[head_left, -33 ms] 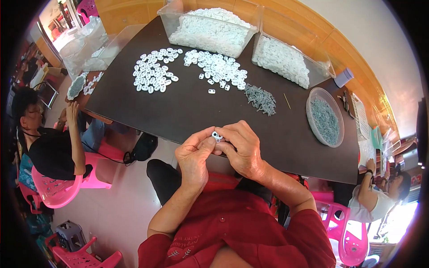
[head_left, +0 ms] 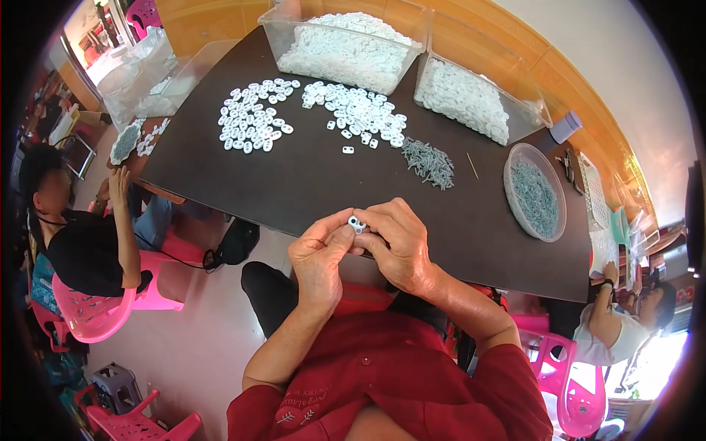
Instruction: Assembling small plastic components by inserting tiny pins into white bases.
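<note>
At the table's near edge, my left hand [head_left: 321,253] and my right hand [head_left: 398,246] meet at the fingertips around a small white plastic piece with dark holes [head_left: 356,224]. Thumbs and forefingers of both hands pinch it, and they cover much of it. Beyond them on the dark table [head_left: 309,184] lies a loose group of white oval two-holed pieces [head_left: 250,125]. To its right spreads a heap of squarer white two-holed pieces [head_left: 360,110]. A small pile of thin grey pins or screws [head_left: 429,163] sits nearer my right hand.
Two clear bins [head_left: 346,79] [head_left: 471,121] full of white pieces line the back. On the right stand a round tub [head_left: 512,195] of grey pins, a purple-capped bottle [head_left: 565,127] and pliers [head_left: 569,171]. A thin yellowish stick [head_left: 472,166] lies between. People sit at left [head_left: 84,250] and right [head_left: 614,331].
</note>
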Motion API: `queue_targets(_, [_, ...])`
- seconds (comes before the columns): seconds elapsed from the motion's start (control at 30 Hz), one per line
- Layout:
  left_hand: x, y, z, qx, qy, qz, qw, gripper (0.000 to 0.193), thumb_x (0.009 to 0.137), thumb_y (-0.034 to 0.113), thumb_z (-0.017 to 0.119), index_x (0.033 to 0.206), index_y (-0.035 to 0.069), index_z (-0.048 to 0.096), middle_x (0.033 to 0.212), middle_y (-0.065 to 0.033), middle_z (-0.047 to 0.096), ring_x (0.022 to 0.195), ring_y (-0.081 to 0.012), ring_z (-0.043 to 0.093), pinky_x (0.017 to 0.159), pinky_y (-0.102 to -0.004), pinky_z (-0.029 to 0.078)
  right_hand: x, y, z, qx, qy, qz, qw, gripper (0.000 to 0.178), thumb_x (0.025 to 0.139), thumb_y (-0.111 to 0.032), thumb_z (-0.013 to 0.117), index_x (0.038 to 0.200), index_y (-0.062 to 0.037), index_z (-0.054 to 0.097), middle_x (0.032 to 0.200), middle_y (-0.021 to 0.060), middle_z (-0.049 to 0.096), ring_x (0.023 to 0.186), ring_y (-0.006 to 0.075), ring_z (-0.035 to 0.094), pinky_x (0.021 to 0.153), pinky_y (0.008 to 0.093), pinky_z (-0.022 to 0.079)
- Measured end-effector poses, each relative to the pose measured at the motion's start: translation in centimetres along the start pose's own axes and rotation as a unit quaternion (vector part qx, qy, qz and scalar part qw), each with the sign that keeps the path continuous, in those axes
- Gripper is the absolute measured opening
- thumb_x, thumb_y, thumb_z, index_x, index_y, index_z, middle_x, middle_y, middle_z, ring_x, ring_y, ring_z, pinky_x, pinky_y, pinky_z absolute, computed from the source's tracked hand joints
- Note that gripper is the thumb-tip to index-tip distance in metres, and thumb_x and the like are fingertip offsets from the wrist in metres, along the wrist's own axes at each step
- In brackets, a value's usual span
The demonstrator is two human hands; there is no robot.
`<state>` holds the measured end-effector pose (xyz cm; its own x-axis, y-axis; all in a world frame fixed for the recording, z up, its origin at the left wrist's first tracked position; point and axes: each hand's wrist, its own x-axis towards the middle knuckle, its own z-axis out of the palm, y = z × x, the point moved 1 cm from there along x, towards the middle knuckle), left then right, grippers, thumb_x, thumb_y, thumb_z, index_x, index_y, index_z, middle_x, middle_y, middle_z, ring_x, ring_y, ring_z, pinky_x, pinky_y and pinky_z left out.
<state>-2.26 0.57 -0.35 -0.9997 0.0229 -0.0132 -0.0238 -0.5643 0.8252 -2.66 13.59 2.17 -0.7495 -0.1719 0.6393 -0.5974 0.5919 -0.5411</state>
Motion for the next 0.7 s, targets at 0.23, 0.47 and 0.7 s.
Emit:
queue_targets(0.23, [0.05,-0.02,-0.53,0.051,-0.017,0.035,0.998,0.020,0.084,0.001,0.063,0.104,-0.005,0.065,0.085,-0.0073,0.065,0.070,-0.0108,0.057,0.060,-0.0215,0.048,-0.12,-0.17,-0.09,0.012,-0.006,0.005,1.000,0.028,0.067,0.001,0.070,0.094,0.0009,0.064,0.082,0.0097,0.061,0.071,0.0243,0.055,0.060,0.0336,0.046])
queue_targets(0.47, [-0.07,0.43,-0.49,0.083,-0.022,0.063,0.994,0.022,0.084,0.004,0.065,0.103,-0.005,0.065,0.079,-0.0038,0.062,0.066,-0.0082,0.054,0.058,-0.0200,0.044,-0.42,-0.26,-0.04,0.052,-0.007,0.027,0.998,0.028,0.066,0.002,0.071,0.093,-0.0001,0.063,0.079,0.0088,0.062,0.066,0.0229,0.054,0.058,0.0322,0.045])
queue_targets(0.7, [-0.07,0.40,-0.54,0.069,-0.044,0.083,0.993,0.024,0.086,0.006,0.063,0.108,-0.005,0.064,0.083,-0.0039,0.060,0.066,-0.0092,0.052,0.058,-0.0203,0.044,-0.42,-0.40,0.07,0.066,0.006,0.007,0.998,0.031,0.066,0.003,0.071,0.096,0.0012,0.062,0.079,0.0094,0.062,0.066,0.0227,0.055,0.058,0.0324,0.045])
